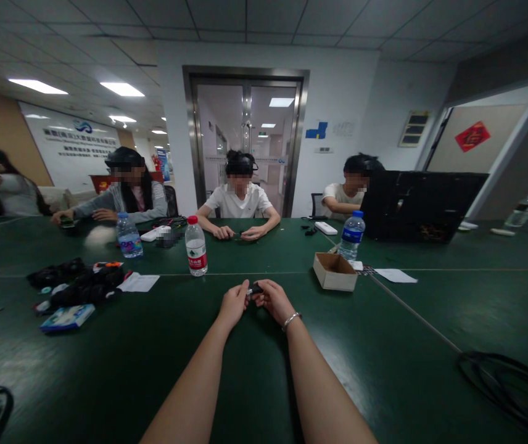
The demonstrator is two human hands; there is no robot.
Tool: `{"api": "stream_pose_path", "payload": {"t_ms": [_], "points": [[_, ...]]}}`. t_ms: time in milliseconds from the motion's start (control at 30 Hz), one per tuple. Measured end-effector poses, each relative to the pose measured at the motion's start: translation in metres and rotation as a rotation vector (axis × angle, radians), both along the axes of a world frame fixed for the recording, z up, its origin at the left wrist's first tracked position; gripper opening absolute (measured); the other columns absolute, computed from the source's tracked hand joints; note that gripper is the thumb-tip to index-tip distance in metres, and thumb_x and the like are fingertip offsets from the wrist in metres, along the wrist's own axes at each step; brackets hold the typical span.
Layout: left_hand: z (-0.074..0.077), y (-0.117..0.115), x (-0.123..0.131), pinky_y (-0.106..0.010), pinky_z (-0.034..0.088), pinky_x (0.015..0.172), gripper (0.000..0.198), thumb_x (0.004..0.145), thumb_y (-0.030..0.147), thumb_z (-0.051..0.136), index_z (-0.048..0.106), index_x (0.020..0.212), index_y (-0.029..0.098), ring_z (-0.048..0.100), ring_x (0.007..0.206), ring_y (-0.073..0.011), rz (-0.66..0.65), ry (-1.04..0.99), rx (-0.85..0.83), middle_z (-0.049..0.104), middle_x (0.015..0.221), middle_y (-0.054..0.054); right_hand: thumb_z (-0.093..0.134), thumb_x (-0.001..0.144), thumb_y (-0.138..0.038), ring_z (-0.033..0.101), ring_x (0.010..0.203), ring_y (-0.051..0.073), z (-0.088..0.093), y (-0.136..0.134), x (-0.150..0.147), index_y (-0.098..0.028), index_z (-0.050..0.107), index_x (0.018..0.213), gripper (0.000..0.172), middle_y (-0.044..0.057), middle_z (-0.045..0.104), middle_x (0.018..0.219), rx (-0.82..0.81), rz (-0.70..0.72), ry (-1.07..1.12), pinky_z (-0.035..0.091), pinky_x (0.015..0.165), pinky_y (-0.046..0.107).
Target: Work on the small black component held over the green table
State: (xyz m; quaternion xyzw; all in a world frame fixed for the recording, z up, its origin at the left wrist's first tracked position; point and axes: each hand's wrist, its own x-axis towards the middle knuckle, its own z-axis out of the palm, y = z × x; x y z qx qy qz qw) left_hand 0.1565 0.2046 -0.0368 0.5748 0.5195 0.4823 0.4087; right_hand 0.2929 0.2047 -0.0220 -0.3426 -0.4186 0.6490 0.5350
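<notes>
Both the left hand and the right hand have their grip pinching a small dark object over the tabletop; slackening could drop it. Farther off, a stray reach could topple the red-capped bottle.

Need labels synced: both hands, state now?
Left hand: closed, holding the silvery end of a small dark object.
Right hand: closed, holding the same object's dark part.

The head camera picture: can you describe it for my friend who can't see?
A left hand and right hand hold a small dark object over a green table. Beyond are a red-capped bottle and open box; people sit across.
</notes>
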Motion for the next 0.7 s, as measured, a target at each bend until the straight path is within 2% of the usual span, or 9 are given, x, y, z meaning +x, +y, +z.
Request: {"api": "stream_pose_path", "payload": {"t_ms": [200,267,400,467,533,633,700], "points": [[0.0027,-0.0013,0.0023,-0.024,0.036,0.045,0.058,0.076,0.067,0.033,0.053,0.058,0.015,0.048,0.044,-0.0129,0.047,0.032,-0.034,0.051,0.051,-0.002,0.06,0.067,-0.022,0.056,0.046,0.013,0.0009,-0.0004,0.0014,-0.014,0.06,0.082,0.016,0.004,0.062,0.058,-0.003,0.009,0.018,0.045,0.045,0.021],[0.0044,-0.0028,0.0023,-0.023,0.037,0.045,0.057,0.078,0.065,0.033,0.055,0.062,0.015,0.05,0.046,-0.0136,0.055,0.006,-0.041,0.053,0.054,-0.003,0.059,0.068,-0.02,0.056,0.046,0.013,0.001,0.0,0.0014,-0.014,0.059,0.083,0.016,0.004,0.062,0.059,-0.015,-0.011,0.03,0.046,0.045,0.021],[0.0074,-0.0051,0.0008,-0.02,0.041,0.046,0.039,0.072,0.052,0.054,0.057,0.086,0.016,0.057,0.063,-0.0147,0.018,-0.129,0.079,0.06,0.079,-0.005,0.055,0.069,-0.019,0.056,0.046,0.012,0.0006,0.0012,0.0006,-0.015,0.058,0.083,0.015,0.005,0.063,0.06,-0.048,-0.078,0.04,0.047,0.045,0.021],[0.008,-0.0049,-0.0008,-0.019,0.042,0.048,0.038,0.068,0.045,0.062,0.056,0.093,0.016,0.057,0.067,-0.014,-0.023,-0.183,0.127,0.059,0.084,-0.005,0.056,0.069,-0.018,0.057,0.047,0.013,0.0004,0.0012,0.0002,-0.015,0.058,0.083,0.014,0.004,0.062,0.059,-0.045,-0.077,0.032,0.047,0.045,0.021],[0.0074,-0.0039,-0.0021,-0.018,0.041,0.047,0.038,0.069,0.043,0.061,0.056,0.094,0.015,0.054,0.059,-0.0119,-0.04,-0.199,0.123,0.057,0.073,-0.003,0.057,0.068,-0.018,0.057,0.047,0.013,0.0004,0.0006,0.0,-0.015,0.058,0.082,0.015,0.004,0.062,0.059,-0.026,-0.047,0.018,0.046,0.045,0.021],[0.0045,-0.0027,-0.0018,-0.018,0.033,0.042,0.038,0.078,0.048,0.047,0.057,0.091,0.014,0.045,0.045,-0.0094,-0.03,-0.155,0.077,0.049,0.054,0.002,0.059,0.066,-0.018,0.057,0.048,0.012,0.0007,-0.0006,0.0004,-0.014,0.058,0.082,0.017,0.004,0.063,0.061,0.012,0.003,0.0,0.046,0.046,0.02],[0.0029,-0.0031,-0.0003,-0.018,0.031,0.041,0.041,0.081,0.05,0.039,0.058,0.091,0.016,0.043,0.043,-0.0095,-0.024,-0.111,0.066,0.047,0.051,0.002,0.059,0.065,-0.018,0.057,0.048,0.012,0.0009,-0.001,0.0009,-0.015,0.058,0.081,0.017,0.003,0.062,0.061,0.015,0.002,0.004,0.046,0.047,0.021]]}}
